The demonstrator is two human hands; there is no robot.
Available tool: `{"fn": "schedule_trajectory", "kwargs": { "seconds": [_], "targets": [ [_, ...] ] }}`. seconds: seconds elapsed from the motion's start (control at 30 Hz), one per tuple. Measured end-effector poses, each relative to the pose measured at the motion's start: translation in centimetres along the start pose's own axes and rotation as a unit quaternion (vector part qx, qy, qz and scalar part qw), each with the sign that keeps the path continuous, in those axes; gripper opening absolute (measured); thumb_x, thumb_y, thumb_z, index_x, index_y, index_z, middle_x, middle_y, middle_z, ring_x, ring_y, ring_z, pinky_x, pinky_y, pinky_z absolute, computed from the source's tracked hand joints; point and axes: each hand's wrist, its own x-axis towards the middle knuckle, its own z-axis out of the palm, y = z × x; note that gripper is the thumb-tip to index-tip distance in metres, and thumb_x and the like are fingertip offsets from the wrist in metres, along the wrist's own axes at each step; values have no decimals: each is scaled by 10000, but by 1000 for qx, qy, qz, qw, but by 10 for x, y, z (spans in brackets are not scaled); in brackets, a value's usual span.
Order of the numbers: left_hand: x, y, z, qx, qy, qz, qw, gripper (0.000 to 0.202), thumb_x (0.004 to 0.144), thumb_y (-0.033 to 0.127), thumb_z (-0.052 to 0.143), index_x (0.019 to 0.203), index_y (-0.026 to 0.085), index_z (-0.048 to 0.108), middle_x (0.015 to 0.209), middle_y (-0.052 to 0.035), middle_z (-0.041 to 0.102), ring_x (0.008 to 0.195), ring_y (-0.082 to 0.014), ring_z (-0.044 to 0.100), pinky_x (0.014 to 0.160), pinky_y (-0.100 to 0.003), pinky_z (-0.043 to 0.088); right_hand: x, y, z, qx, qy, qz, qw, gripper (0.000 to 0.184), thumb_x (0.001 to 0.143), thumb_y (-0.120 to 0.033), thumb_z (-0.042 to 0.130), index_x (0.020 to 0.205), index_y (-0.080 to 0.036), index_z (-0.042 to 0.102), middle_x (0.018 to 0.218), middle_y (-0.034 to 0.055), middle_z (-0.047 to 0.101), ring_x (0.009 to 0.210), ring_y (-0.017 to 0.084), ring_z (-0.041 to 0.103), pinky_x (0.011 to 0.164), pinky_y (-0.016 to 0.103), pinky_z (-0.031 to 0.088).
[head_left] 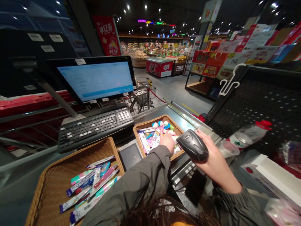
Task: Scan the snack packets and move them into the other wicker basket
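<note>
My right hand [213, 153] is wrapped round a black handheld barcode scanner [193, 145], its head tilted toward the smaller wicker basket [138, 142]. Inside that basket lies a jumble of small packaged goods [150, 138], with several round blue-and-white pieces [160, 123] at the back. Among these goods rests my left hand [167, 142], fingers stretched out and apart; whether the tips touch a package is hard to see. At the lower left, a larger wicker basket [44, 185] holds several long, slim packets, apparently packaged toothbrushes [94, 180].
Left of the baskets are a keyboard [96, 127] and a lit monitor [96, 78]. A plastic bottle with a red cap [249, 133], a cup [228, 149] and a white box [275, 175] stand on the right. A black perforated panel [256, 97] rises behind them.
</note>
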Motion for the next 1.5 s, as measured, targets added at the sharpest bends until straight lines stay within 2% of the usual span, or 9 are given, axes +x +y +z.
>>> {"fn": "schedule_trajectory", "kwargs": {
  "seconds": [0.17,0.3,0.47,0.67,0.77,0.87,0.97,1.1,1.5],
  "targets": [
    [-6,-9,-5,95,46,16,994,273,856,147,455,972,168,701,1212,-177,592,1361,-338,319,1157,-585,33,0,-5,2,-5,2,-12,1000,617,720,-248,592,1316,-270,431,1390,129,530,1394,376,387,1145,633,253],
    [-11,-12,-3,110,40,18,993,236,842,200,527,1023,202,677,1262,-154,580,1354,-339,307,1156,-615,24,0,-12,4,-6,-2,-19,1000,617,732,-228,584,1324,-269,414,1407,137,511,1406,370,367,1147,629,248],
    [-12,-15,6,88,14,6,996,283,790,256,620,1070,223,650,1208,-132,608,1320,-358,322,1147,-655,17,-2,-16,5,-8,-5,-19,1000,616,745,-244,591,1330,-276,401,1405,137,511,1407,375,365,1143,644,244],
    [-8,-18,6,99,50,17,994,179,803,181,558,909,173,702,1091,-128,646,1246,-357,440,1157,-611,101,-8,-10,0,-19,-5,-11,1000,644,734,-223,602,1340,-277,390,1398,147,513,1402,390,367,1129,675,243],
    [-5,-23,-10,110,67,21,991,123,778,209,604,831,173,709,1174,-126,640,1284,-374,428,1157,-630,105,-8,-7,-2,-17,-4,-7,1000,643,736,-227,610,1341,-279,398,1392,142,520,1406,383,362,1136,669,238],
    [-7,-30,-41,124,92,25,988,143,769,280,645,846,181,713,1336,-131,578,1352,-377,372,1150,-666,96,-5,-6,1,-10,8,-7,1000,617,747,-255,605,1333,-281,414,1384,134,529,1400,379,373,1130,669,254],
    [-19,-36,-76,147,136,28,979,181,826,275,582,921,193,712,1462,-127,479,1412,-338,309,1153,-676,64,0,-8,6,-5,19,-25,999,579,765,-286,598,1320,-282,434,1381,129,533,1393,378,386,1123,667,268],
    [-43,-47,-114,211,219,42,952,171,855,252,547,868,191,706,1489,-135,453,1426,-313,310,1135,-696,120,8,-12,15,-8,15,-54,998,543,798,-313,588,1322,-278,449,1383,127,537,1400,381,375,1125,670,262],
    [-119,-87,-174,259,256,-3,932,112,822,279,621,816,191,690,1464,-141,484,1415,-359,333,1101,-741,138,24,-37,38,37,-25,-100,994,573,780,-261,604,1328,-240,438,1391,157,510,1403,387,360,1127,665,253]
  ]
}}
